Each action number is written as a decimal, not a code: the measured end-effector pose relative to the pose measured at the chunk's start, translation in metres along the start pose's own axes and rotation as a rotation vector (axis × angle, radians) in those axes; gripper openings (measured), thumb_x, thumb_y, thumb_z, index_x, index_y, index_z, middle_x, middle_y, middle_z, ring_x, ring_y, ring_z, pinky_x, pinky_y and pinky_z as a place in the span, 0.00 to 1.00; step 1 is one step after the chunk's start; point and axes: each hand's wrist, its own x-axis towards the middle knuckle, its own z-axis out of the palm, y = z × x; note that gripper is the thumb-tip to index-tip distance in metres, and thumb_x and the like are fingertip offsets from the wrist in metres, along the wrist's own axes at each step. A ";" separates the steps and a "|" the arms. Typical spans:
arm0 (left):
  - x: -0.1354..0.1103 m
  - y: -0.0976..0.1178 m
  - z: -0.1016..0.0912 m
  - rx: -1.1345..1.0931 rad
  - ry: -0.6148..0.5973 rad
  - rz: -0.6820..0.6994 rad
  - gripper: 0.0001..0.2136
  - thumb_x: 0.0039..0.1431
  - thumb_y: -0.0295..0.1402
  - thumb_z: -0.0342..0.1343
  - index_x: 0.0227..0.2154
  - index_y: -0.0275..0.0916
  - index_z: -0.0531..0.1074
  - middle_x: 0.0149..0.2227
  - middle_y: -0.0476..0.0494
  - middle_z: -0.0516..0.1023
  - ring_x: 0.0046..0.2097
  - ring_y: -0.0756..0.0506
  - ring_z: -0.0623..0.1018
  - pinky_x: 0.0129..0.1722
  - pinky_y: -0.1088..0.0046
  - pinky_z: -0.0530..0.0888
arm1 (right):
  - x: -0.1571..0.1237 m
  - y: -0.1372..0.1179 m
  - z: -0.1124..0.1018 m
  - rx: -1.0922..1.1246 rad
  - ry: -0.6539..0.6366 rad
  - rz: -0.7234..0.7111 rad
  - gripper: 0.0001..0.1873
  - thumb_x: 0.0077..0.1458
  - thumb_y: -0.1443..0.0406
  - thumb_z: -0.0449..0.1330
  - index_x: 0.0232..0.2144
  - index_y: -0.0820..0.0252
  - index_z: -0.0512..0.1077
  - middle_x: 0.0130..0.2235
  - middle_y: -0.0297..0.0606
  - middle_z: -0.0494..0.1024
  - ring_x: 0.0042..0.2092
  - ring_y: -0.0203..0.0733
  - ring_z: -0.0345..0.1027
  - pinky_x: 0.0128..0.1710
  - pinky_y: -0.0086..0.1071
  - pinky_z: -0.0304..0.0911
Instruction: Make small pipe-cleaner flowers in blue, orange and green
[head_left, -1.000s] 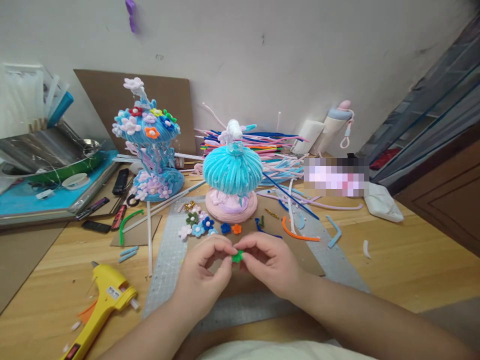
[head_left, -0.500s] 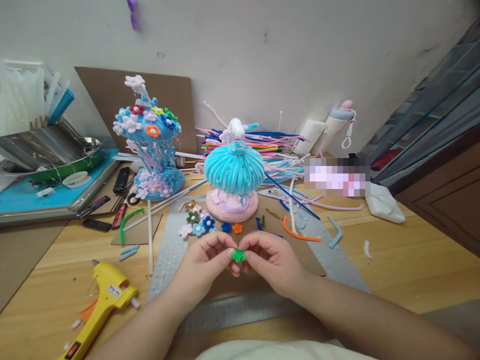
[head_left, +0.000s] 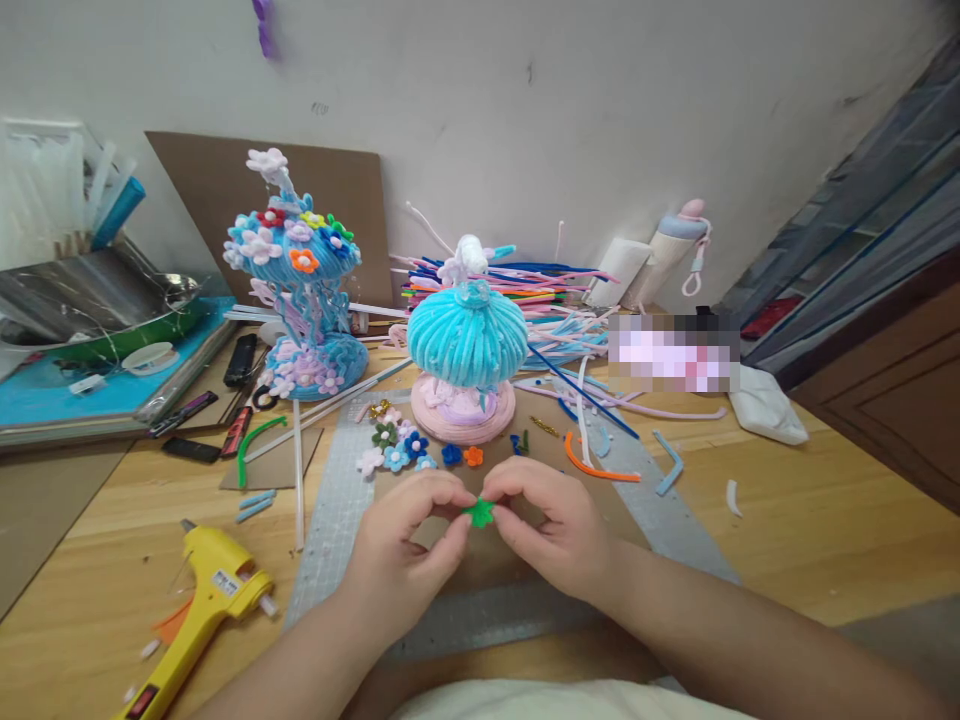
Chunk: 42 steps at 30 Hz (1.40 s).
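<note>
Between my two hands is a small green pipe-cleaner flower [head_left: 481,514], held above a brown cardboard sheet. My left hand [head_left: 409,535] pinches its left side between thumb and index finger. On the right side, my right hand [head_left: 559,525] grips it the same way. Just beyond my fingers lie an orange flower [head_left: 473,456], a dark blue flower [head_left: 451,454] and a cluster of small flowers [head_left: 396,456] in several colours. Behind them stands a turquoise domed pipe-cleaner lamp [head_left: 468,335] on a round pink base [head_left: 427,418].
A yellow hot glue gun [head_left: 217,590] lies at the left front. A taller flower-covered model [head_left: 300,250] stands at back left, beside a metal pot [head_left: 82,285]. Pipe cleaners [head_left: 510,280] are piled by the wall. A grey cutting mat [head_left: 330,500] lies under the cardboard.
The green flower has turned slightly in my fingertips and its petals face differently. My left fingers have shifted a little, with the thumb lower and more apart from the other hand.
</note>
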 end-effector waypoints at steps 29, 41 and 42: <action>-0.005 -0.001 0.010 0.050 0.055 -0.139 0.04 0.54 0.24 0.52 0.32 0.38 0.69 0.31 0.47 0.73 0.32 0.50 0.73 0.32 0.76 0.70 | 0.000 0.004 0.007 -0.154 0.058 0.050 0.05 0.52 0.71 0.54 0.29 0.60 0.69 0.26 0.34 0.71 0.28 0.34 0.63 0.27 0.27 0.59; 0.008 0.002 -0.010 -0.153 -0.217 -0.208 0.04 0.56 0.27 0.53 0.26 0.38 0.70 0.28 0.49 0.72 0.32 0.50 0.70 0.33 0.75 0.66 | 0.005 0.005 0.000 0.071 -0.096 0.037 0.04 0.48 0.73 0.56 0.26 0.61 0.69 0.25 0.34 0.71 0.26 0.32 0.63 0.27 0.25 0.61; 0.008 0.002 -0.010 -0.236 -0.222 -0.265 0.04 0.55 0.29 0.54 0.26 0.37 0.70 0.28 0.48 0.72 0.32 0.50 0.70 0.33 0.75 0.67 | 0.005 0.005 0.000 0.096 -0.099 0.064 0.04 0.48 0.73 0.56 0.26 0.61 0.69 0.25 0.33 0.71 0.26 0.31 0.63 0.27 0.24 0.61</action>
